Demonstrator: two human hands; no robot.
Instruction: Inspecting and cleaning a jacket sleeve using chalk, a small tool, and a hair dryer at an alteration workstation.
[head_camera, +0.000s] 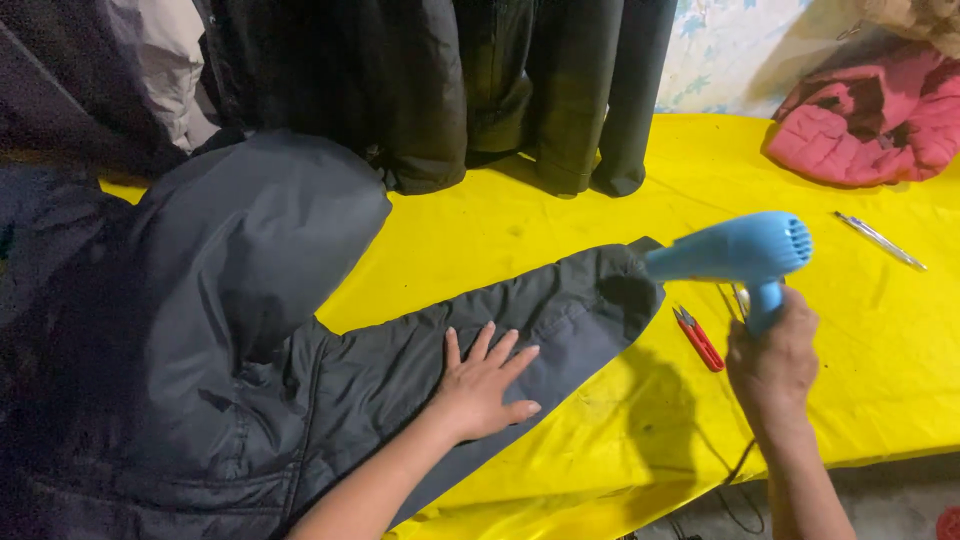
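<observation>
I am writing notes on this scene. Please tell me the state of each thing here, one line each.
Dark jacket: spread flat, sleeve stretched out.
Left hand: open, pressing the sleeve.
Right hand: closed on the handle.
Blue hair dryer: held, nozzle toward the cuff.
Red snips: lying on yellow table.

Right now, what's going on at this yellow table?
A person presses their left hand flat on the sleeve of a dark grey jacket spread over the yellow table. Their right hand grips a blue hair dryer, nozzle aimed at the sleeve's cuff. Red snips lie beside it.
</observation>
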